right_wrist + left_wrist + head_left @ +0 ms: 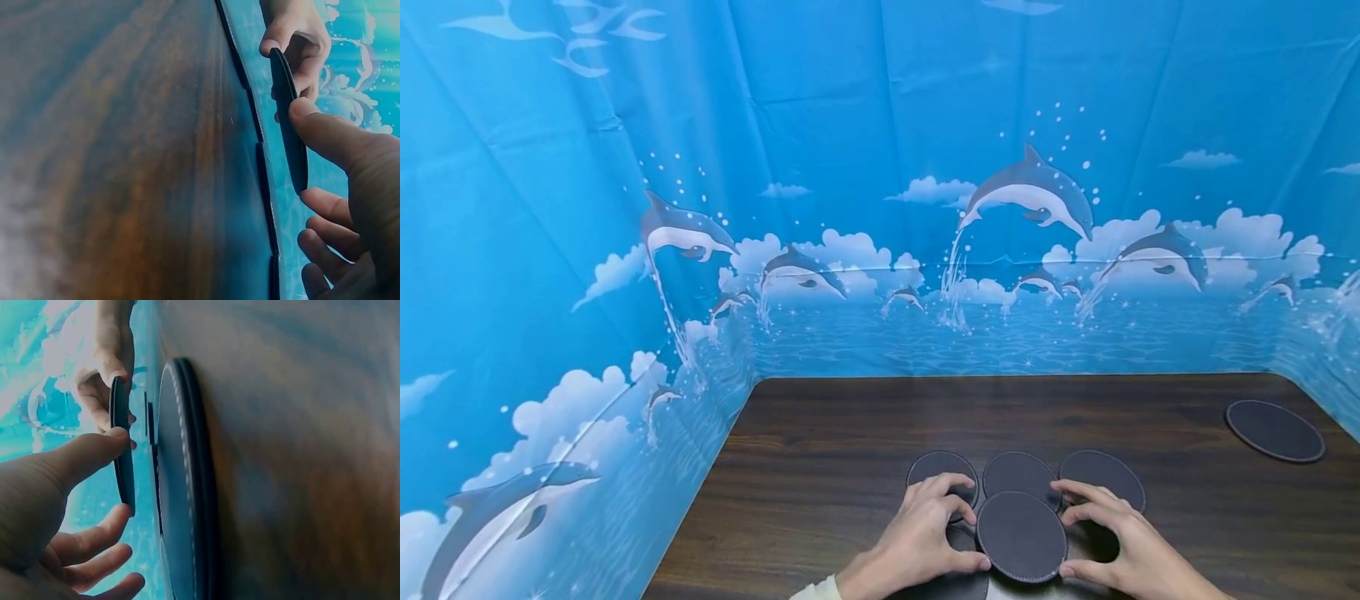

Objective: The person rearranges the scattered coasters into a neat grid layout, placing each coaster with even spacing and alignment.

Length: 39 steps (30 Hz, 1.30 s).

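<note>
A round dark coaster (1022,537) with a stitched rim is held up between both hands, raised off the table. My left hand (925,529) pinches its left edge between thumb and curled fingers. On the opposite edge, my right hand (1112,533) grips it the same way. Seen edge-on in the left wrist view, the held coaster (122,456) stands apart from the coasters below. Beyond it a row of three lies on the table: a left coaster (936,462), a middle coaster (1018,467) and a right coaster (1108,473). Under my left hand lies another coaster (958,587), partly hidden.
A separate coaster (1274,430) lies near the right end of the dark wooden table (850,417). Behind and beside the table hangs a blue curtain (850,167) printed with dolphins. Coaster edges (200,475) in the left wrist view look layered.
</note>
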Tool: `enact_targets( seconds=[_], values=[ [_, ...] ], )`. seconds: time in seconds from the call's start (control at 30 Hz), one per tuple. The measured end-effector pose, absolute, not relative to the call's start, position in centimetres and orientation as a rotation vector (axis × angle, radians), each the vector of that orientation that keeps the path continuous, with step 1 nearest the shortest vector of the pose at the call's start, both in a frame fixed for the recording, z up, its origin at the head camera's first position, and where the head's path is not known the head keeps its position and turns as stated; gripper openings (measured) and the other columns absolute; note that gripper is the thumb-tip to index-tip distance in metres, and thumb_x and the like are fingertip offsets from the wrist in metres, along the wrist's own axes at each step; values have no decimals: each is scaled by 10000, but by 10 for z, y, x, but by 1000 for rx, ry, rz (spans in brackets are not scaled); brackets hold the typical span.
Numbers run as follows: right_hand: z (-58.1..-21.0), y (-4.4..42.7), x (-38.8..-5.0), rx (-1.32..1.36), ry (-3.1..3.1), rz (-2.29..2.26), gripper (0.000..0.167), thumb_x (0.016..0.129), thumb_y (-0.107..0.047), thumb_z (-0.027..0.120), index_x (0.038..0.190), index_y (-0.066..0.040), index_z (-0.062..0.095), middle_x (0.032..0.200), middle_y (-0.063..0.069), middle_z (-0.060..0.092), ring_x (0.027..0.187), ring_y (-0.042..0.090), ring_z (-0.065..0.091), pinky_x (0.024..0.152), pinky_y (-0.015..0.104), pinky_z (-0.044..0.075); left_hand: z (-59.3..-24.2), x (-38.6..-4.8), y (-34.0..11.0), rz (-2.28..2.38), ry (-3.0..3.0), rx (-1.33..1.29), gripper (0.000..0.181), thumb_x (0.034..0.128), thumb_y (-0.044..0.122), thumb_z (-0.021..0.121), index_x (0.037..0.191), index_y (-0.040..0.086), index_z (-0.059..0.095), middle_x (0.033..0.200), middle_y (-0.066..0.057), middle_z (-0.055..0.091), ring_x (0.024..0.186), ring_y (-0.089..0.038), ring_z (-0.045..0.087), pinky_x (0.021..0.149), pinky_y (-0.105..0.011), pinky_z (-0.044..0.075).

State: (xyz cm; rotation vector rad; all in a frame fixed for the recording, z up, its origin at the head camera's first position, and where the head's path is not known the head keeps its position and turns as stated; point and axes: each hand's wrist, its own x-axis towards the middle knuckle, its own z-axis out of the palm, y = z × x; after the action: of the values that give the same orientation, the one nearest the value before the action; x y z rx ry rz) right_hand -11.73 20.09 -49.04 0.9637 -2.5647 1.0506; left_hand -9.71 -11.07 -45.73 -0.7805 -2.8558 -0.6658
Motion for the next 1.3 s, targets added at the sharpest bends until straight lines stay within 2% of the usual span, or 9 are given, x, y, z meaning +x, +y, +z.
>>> enact_targets(
  seconds=[0.13, 0.23, 0.33, 0.43, 0.57, 0.67, 0.9, 1.17, 1.3],
  values=[
    [-493, 205, -115, 1003, -2561, 1080, 393, 735, -447, 909, 1051, -396, 682, 1418, -20, 555, 1248, 84, 451, 817, 613, 441, -459, -93, -106, -619, -2873, -789, 331, 765, 559, 860, 907, 307, 700, 1415, 124, 492, 1307, -145, 457, 1084, -461, 348],
    [-495, 208, -113, 1017, -2569, 1088, 399, 724, -449, 919, 1040, -389, 681, 1413, 4, 549, 1229, 131, 453, 800, 651, 413, -459, -91, -103, -593, -2900, -800, 325, 769, 585, 845, 896, 333, 682, 1422, 120, 486, 1315, -154, 452, 1069, -465, 355],
    [-497, 210, -111, 1015, -2579, 1070, 393, 719, -461, 918, 1022, -407, 672, 1411, 5, 544, 1228, 120, 438, 799, 647, 407, -459, -89, -101, -567, -2913, -820, 318, 768, 598, 838, 875, 352, 668, 1425, 115, 484, 1327, -145, 439, 1060, -460, 359],
    [-500, 211, -111, 1029, -2584, 1038, 371, 723, -464, 914, 983, -424, 654, 1410, 15, 545, 1224, 109, 432, 793, 595, 397, -460, -87, -101, -549, -2897, -847, 323, 750, 582, 860, 846, 344, 664, 1419, 104, 495, 1328, -126, 435, 1051, -440, 362],
    [-502, 211, -111, 1041, -2581, 973, 361, 718, -495, 907, 945, -432, 633, 1393, 55, 562, 1194, 169, 474, 769, 530, 379, -462, -86, -101, -513, -2849, -883, 331, 730, 562, 882, 825, 325, 671, 1405, 86, 514, 1319, -114, 439, 1035, -408, 370],
    [-502, 210, -110, 1033, -2591, 941, 361, 717, -525, 897, 936, -428, 628, 1383, 73, 568, 1174, 202, 483, 764, 524, 376, -463, -87, -100, -489, -2838, -904, 325, 737, 561, 877, 815, 326, 666, 1408, 81, 515, 1321, -110, 437, 1035, -404, 373],
    [-502, 210, -107, 1038, -2537, 866, 385, 690, -580, 888, 918, -429, 618, 1362, 70, 586, 1151, 160, 484, 730, 474, 357, -463, -87, -98, -471, -2880, -932, 311, 756, 560, 865, 806, 337, 654, 1416, 79, 507, 1327, -108, 429, 1034, -400, 374],
    [-496, 211, -105, 1048, -2610, 859, 380, 714, -616, 855, 931, -402, 628, 1378, 96, 568, 1135, 234, 501, 780, 504, 367, -464, -90, -98, -538, -2970, -880, 302, 785, 580, 834, 852, 352, 647, 1465, 63, 458, 1349, -148, 408, 1032, -453, 371],
    [-492, 209, -105, 1050, -2669, 878, 363, 736, -631, 830, 936, -396, 639, 1396, 101, 558, 1147, 275, 509, 806, 536, 378, -464, -90, -98, -508, -2939, -902, 334, 762, 583, 851, 866, 331, 658, 1468, 39, 456, 1364, -173, 380, 1039, -465, 351]
  ],
)
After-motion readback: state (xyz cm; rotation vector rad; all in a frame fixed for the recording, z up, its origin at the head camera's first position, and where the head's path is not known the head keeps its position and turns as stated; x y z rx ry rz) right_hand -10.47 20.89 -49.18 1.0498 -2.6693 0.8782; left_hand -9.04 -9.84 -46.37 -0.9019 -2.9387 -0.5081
